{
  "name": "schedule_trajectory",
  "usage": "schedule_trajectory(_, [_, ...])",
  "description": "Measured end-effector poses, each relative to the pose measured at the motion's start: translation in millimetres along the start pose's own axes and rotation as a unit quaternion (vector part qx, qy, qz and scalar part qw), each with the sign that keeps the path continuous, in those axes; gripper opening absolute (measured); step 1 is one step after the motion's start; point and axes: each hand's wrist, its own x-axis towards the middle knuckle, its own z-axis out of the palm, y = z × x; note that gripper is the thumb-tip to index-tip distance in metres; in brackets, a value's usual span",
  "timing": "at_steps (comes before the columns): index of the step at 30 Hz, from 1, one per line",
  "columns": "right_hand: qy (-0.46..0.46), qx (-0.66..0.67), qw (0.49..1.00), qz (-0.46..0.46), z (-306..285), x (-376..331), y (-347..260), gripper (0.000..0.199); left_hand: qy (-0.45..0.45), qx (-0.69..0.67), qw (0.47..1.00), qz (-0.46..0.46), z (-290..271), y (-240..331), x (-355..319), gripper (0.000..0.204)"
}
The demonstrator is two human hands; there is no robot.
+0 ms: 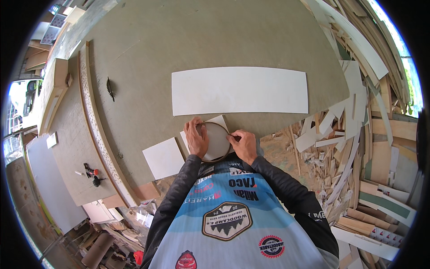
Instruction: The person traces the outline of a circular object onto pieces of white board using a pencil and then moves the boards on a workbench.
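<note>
A round pale-grey disc with a thin brown rim is in front of my torso, near the table's front edge. My left hand wraps over its left side, fingers on the far edge and thumb across the face. On the right, my right hand pinches the rim between thumb and fingers. Whether a separate strip runs along that rim is too fine to tell. Behind the disc a small white board is partly hidden. To its left lies a white square panel, and beyond the disc a long white rectangular panel.
A long raised wooden strip crosses the brown worktable on the left. Near it are a dark toothed piece and a red-and-black tool. Wood offcuts pile up at right, with stacked boards behind.
</note>
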Motion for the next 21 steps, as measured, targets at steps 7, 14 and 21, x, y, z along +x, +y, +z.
schedule_trajectory(7, [-0.071,-0.001,0.996,0.052,-10.3,11.2,-1.8,0.025,-0.080,0.004,0.997,0.010,-6.7,-0.2,0.2,0.064])
schedule_trajectory(14, [-0.107,0.075,0.986,0.106,-12.2,19.9,6.7,0.022,-0.166,0.080,0.981,0.056,-16.8,17.3,3.6,0.128])
schedule_trajectory(21, [-0.126,0.089,0.980,0.129,-17.3,22.9,-2.1,0.022,-0.223,0.147,0.961,0.072,-19.3,20.3,1.2,0.153])
